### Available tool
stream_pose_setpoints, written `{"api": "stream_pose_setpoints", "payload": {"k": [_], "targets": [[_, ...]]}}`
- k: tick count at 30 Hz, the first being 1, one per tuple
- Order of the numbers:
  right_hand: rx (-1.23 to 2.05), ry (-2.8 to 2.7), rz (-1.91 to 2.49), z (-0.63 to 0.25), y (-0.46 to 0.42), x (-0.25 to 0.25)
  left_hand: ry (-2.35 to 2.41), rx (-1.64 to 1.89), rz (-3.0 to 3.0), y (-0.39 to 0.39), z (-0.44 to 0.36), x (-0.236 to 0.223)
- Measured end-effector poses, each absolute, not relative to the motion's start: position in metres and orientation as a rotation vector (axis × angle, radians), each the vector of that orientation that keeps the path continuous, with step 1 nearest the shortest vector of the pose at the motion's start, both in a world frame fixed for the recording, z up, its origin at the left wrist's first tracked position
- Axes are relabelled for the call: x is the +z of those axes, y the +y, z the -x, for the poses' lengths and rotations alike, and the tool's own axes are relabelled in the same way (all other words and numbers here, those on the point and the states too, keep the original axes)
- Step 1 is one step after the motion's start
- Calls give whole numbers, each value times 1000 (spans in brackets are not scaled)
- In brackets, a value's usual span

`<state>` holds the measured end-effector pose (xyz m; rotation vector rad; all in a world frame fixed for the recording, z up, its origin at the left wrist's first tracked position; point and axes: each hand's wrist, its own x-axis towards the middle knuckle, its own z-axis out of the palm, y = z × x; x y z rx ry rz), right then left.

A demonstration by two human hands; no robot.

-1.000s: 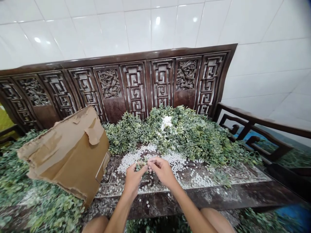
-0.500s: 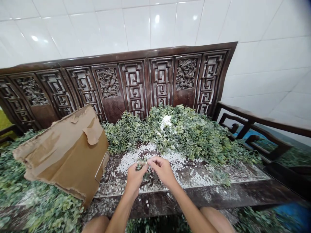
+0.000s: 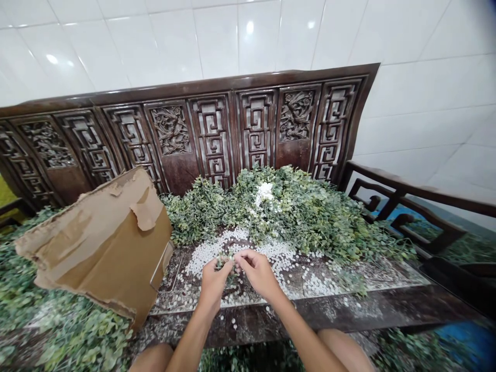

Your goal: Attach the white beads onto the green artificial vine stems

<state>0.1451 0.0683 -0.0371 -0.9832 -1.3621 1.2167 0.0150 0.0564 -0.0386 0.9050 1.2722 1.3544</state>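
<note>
My left hand (image 3: 213, 281) and my right hand (image 3: 258, 271) meet over the front of a dark carved wooden bench (image 3: 349, 310). Both pinch a small green leafy sprig (image 3: 223, 262) held between their fingertips. Under the hands lies a spread of small white round pieces (image 3: 248, 248) scattered over the seat. Behind them rises a big heap of green artificial foliage (image 3: 302, 212) with a white clump (image 3: 265, 192) on top.
A torn brown cardboard box (image 3: 104, 248) lies tipped on the bench to the left. More green foliage (image 3: 58, 330) covers the left side and floor. The carved backrest (image 3: 213, 134) stands against a white tiled wall. A wooden armrest (image 3: 406, 206) runs along the right.
The view has shifted slightly. Both hands stay together on the sprig, with only small finger movements.
</note>
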Motion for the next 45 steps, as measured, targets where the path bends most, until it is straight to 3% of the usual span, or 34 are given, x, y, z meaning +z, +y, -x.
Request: {"api": "stream_pose_setpoints", "payload": {"k": [45], "targets": [[1017,-1317,998,-132,56,-45,1274,1430,-879,53,-13,-48]]}}
